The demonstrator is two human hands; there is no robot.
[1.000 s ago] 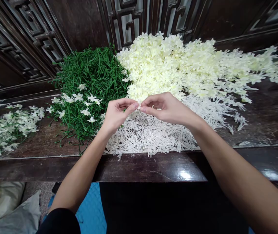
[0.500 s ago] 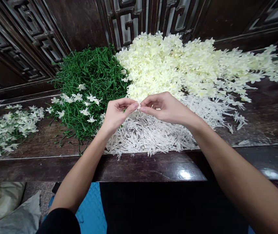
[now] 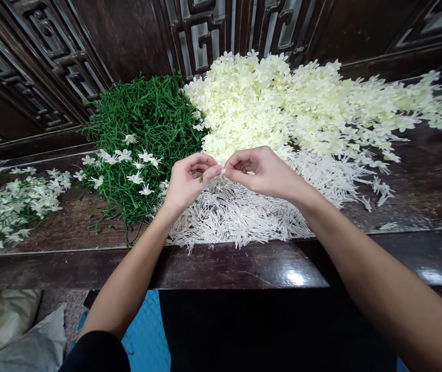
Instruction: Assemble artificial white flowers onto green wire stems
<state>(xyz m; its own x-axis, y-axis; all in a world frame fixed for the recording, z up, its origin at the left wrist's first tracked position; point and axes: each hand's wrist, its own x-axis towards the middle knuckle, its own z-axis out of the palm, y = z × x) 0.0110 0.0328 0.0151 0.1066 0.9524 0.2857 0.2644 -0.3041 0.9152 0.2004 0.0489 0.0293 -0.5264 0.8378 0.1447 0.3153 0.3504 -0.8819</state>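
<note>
My left hand [image 3: 187,182] and my right hand [image 3: 263,170] meet fingertip to fingertip above a pile of thin white plastic stamens [image 3: 240,212]. Both are pinched on a small white flower piece [image 3: 222,170] held between them, and a bit of green stem [image 3: 201,179] shows in my left fingers. Behind the hands lies a big heap of cream-white flower petals [image 3: 290,103]. To the left is a heap of green stems [image 3: 143,129], some with white flowers on them.
Finished white flower sprigs [image 3: 15,199] lie at the far left of the dark wooden table [image 3: 244,266]. Carved dark wood panels [image 3: 50,57] stand behind the table. A pale sack [image 3: 15,330] and a blue mat [image 3: 143,336] lie on the floor below.
Both hands stay together over the white pile; the fingers shifted only slightly and a bit of green stem now shows at my left fingers.
</note>
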